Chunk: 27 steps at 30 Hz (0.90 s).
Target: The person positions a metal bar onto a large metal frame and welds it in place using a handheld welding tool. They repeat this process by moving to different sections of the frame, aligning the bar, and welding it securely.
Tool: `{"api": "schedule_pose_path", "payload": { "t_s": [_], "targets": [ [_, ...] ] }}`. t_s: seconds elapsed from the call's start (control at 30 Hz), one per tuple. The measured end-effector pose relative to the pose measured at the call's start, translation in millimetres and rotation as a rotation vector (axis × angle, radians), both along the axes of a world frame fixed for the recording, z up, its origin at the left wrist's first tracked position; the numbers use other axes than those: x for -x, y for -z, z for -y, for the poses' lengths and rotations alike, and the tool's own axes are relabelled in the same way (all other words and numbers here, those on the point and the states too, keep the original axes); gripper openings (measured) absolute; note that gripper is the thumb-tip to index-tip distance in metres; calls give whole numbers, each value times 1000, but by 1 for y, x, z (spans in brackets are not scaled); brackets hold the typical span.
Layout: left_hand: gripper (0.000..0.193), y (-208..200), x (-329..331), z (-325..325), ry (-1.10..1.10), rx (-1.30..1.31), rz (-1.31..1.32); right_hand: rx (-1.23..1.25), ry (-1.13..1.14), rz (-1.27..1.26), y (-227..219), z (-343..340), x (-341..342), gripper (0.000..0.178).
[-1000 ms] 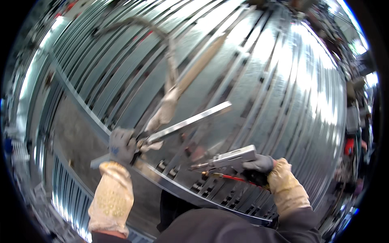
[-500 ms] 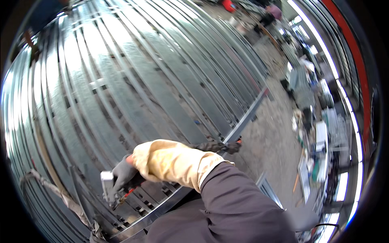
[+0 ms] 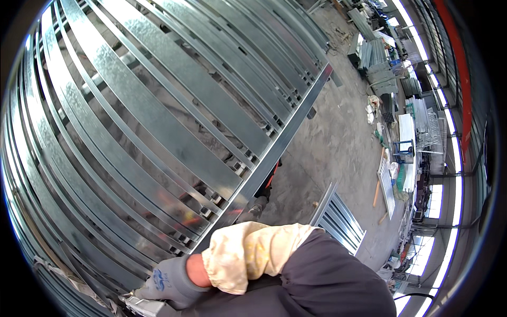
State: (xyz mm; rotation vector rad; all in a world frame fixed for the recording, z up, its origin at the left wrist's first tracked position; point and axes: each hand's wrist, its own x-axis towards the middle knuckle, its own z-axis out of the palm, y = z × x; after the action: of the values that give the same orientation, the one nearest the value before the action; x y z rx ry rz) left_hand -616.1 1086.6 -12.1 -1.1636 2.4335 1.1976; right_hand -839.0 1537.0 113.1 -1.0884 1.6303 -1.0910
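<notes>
My right hand (image 3: 171, 283), in a grey glove with a blue print, is low in the view, its arm coming from the lower right in a cream cuff and dark sleeve. The fingers are closed around a light grey metal piece (image 3: 150, 306) whose kind I cannot make out, partly cut off by the lower edge. Beside the hand lies the near corner of a large panel of long galvanized steel bars (image 3: 158, 113), joined along a steel edge rail (image 3: 274, 150). My left hand does not show.
A wrapped cable or hose (image 3: 68, 274) runs at the lower left. Past the rail a smaller slatted metal frame (image 3: 340, 222) lies on the concrete floor (image 3: 322, 142). Stacked metal parts (image 3: 377, 68) line the right side. An orange strip (image 3: 272, 177) shows beside the rail.
The view has shifted toward the near right part of the panel. My right hand, still holding the grey piece, now appears lower, close to the bottom edge.
</notes>
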Motion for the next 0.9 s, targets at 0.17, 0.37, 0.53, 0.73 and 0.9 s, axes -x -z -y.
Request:
{"api": "schedule_pose_path", "payload": {
  "t_s": [0.17,0.37,0.53,0.73,0.9],
  "targets": [
    [48,10,-17,27,-33,-46,-91,-34,68,113,-8,-22,-15,86],
    [49,18,-62,57,110,-8,-197,-79,223,3,10,-27,-44,91],
    [43,-8,-29,15,72,64,-216,78,666,-38,21,-34,-63,74],
    [47,-41,8,-3,72,322,74,-149,878,-471,-2,-18,-74,41],
    [32,-3,-64,17,161,662,-331,-219,976,-422,27,-30,-65,36]
  ]
}}
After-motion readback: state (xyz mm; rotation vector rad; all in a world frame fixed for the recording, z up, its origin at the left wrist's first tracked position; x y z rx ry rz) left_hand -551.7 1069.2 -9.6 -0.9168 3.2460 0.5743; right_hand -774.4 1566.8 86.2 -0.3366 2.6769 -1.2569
